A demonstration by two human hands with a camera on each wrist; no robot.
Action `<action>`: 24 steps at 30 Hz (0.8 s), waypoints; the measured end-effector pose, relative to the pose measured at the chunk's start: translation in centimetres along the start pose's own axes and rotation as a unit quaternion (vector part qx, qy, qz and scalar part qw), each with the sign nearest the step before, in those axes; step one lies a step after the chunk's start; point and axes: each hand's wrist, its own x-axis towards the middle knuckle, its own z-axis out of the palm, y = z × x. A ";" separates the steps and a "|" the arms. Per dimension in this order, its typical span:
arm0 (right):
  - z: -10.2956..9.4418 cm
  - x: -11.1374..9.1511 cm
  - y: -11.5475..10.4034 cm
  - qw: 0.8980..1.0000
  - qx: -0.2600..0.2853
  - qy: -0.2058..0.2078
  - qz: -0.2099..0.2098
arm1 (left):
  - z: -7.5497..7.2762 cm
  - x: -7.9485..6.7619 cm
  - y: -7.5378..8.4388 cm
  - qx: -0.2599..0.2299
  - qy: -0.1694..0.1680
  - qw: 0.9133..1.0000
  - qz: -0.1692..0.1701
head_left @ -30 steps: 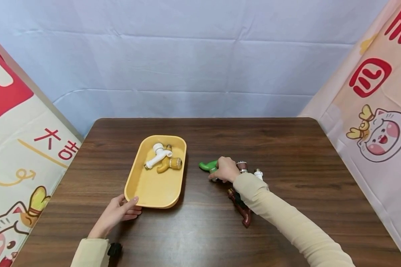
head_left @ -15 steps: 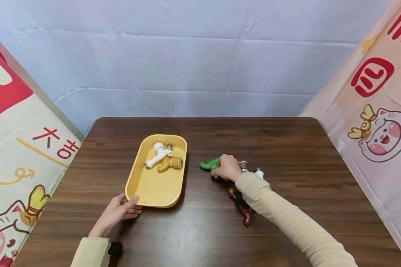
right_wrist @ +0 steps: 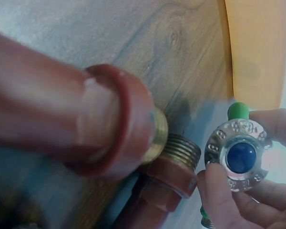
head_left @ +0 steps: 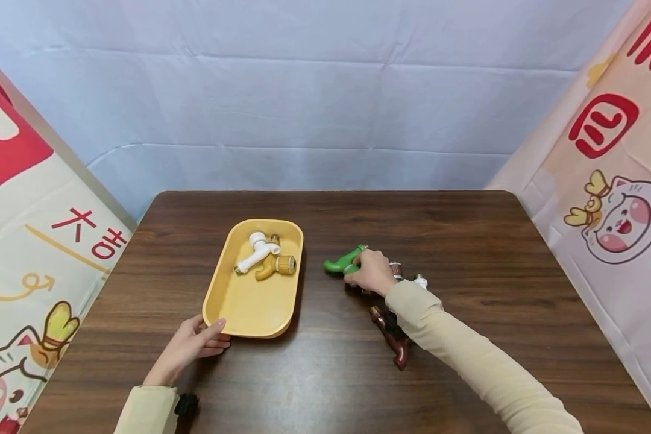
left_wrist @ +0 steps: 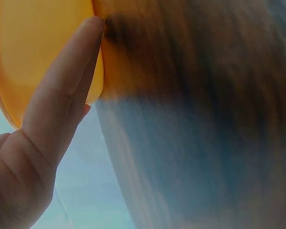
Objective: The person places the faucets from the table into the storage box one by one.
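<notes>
My left hand (head_left: 192, 346) holds the near left corner of a yellow tray (head_left: 211, 301), thumb over its rim and other fingers below. In the left wrist view, one straight finger lies along the tray wall (left_wrist: 97, 81). Inside the tray are a white tap (head_left: 260, 256) and a mustard-yellow tap (head_left: 268, 268). My right hand (head_left: 373, 271) grips a green tap (head_left: 343, 262) right of the tray, its spout pointing left. In the right wrist view, fingers and thumb pinch its silver round handle (right_wrist: 212, 143), which has a blue centre cap.
A dark red tap (head_left: 393, 343) lies near my right forearm. Another tap with a brown ribbed knob (head_left: 396, 269) and a white tap (head_left: 420, 281) are partly hidden behind that arm. All stand on a brown wooden table (head_left: 314, 386), with a pale cloth (head_left: 325, 108) behind.
The green tap has turned in my right hand, and its threaded end shows above the fingers. That hand has shifted slightly right. My left hand and the tray have stayed put.
</notes>
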 end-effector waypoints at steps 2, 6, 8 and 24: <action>-0.1 -0.1 0.1 1.000 0.000 0.003 -0.005 | 0.0 0.0 0.0 0.001 0.002 1.000 -0.001; -0.3 -0.3 0.2 1.000 -0.004 0.024 -0.018 | 0.1 -0.1 0.0 0.002 0.005 1.000 -0.001; -0.5 -0.4 0.2 0.999 -0.010 0.038 -0.028 | 0.1 -0.2 0.0 0.002 0.006 1.000 -0.001; -1.5 -1.5 0.7 0.996 0.023 0.070 -0.053 | 0.3 -0.4 0.2 0.001 0.006 1.000 -0.001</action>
